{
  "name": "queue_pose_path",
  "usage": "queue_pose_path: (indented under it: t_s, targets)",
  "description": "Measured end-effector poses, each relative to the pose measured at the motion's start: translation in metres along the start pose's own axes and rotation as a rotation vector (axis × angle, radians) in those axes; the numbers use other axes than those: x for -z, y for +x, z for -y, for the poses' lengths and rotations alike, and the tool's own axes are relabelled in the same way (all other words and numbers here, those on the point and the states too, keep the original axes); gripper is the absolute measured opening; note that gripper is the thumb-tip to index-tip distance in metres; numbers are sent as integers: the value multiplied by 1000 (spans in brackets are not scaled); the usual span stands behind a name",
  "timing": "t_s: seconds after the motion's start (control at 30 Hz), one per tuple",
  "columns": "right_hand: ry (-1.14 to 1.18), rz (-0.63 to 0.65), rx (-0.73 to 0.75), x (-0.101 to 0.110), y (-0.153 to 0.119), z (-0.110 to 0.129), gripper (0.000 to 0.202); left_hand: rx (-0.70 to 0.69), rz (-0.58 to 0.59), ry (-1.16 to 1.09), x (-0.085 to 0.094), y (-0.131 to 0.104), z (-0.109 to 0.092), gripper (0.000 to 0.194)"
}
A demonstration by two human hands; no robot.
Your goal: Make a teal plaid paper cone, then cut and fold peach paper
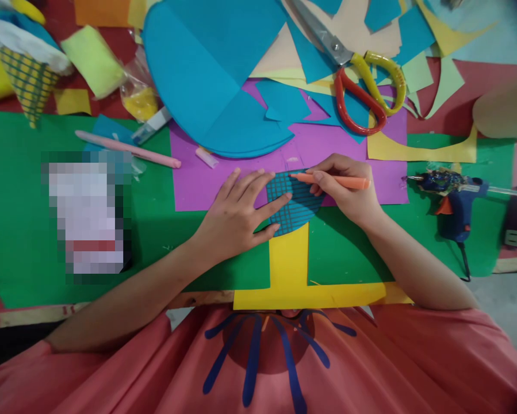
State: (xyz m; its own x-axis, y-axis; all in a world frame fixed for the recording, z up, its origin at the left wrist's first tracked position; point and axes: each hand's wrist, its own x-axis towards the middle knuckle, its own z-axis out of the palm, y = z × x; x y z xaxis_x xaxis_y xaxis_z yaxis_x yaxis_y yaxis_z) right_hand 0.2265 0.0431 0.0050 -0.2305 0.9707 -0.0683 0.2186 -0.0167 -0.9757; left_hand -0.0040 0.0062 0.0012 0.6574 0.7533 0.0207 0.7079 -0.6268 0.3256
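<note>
A small blue paper piece (299,207) with a dark grid of lines on its left part lies over the edges of a purple sheet (193,192) and a yellow strip (288,259). My left hand (236,215) rests flat with spread fingers, two of them on the blue piece's left side. Pinched in my right hand (348,187) is an orange pen (351,182), its tip touching the upper edge of the blue piece. More parallel lines run across the right part of that piece, partly under my right hand.
Scissors (338,49) lie on paper scraps beyond my hands. A large blue paper circle (189,75) is at upper left of centre. A glue gun (456,213) lies at right, a pink pen (129,149) at left. A blurred-out object (85,213) sits on the green sheet (20,230).
</note>
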Motion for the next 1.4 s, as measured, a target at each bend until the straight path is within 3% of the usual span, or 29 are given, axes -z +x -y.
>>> queue_pose_path:
  t_s: [0.3, 0.77, 1.17, 1.4]
  targets:
    - [6, 14, -17, 1, 0, -1, 26, -5, -12, 7, 0, 0, 0, 52]
    - [-15, 19, -69, 1, -1, 4, 15, -12, -15, 24, 0, 0, 0, 53]
    - [-71, 100, -20, 3, 0, 6, 18, 10, -16, 6, -1, -1, 0, 51]
    - [73, -114, 32, 1, -3, 2, 17, 51, -10, 53, -2, 0, 2, 51]
